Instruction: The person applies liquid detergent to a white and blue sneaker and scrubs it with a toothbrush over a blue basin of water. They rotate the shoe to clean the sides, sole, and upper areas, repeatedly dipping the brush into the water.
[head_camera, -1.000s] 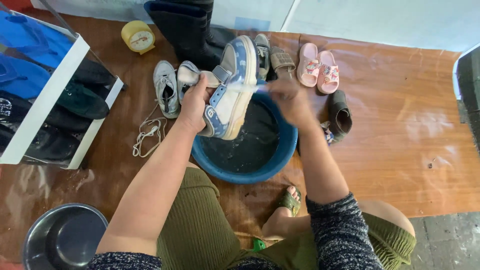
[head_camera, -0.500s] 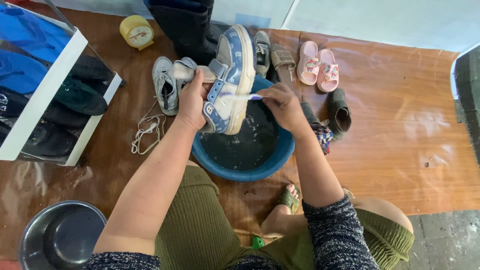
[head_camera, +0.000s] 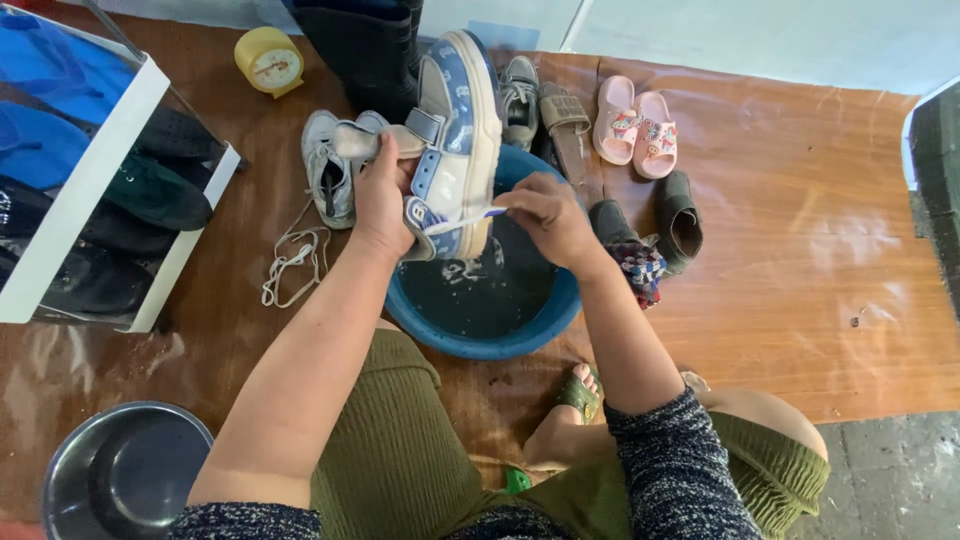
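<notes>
- Two bare hands work over a blue basin (head_camera: 545, 325) of dark water: the left hand (head_camera: 383, 195) is wrapped around a blue-and-white sneaker (head_camera: 455, 140), held sole-side out above the basin's far rim.
- The right hand (head_camera: 545, 215) pinches a toothbrush (head_camera: 462, 220), its head against the sneaker's lower edge, just beside the left fingers.
- Beyond the left hand's grip lie a grey sneaker (head_camera: 325, 165), white laces (head_camera: 290, 265) and a yellow clock (head_camera: 268, 60).
- Past the right hand sit pink sandals (head_camera: 635, 125), dark shoes (head_camera: 680, 215) and black boots (head_camera: 365, 45).
- Near the left elbow stands a steel bowl (head_camera: 120, 475); a shoe rack (head_camera: 85, 180) sits further left.
</notes>
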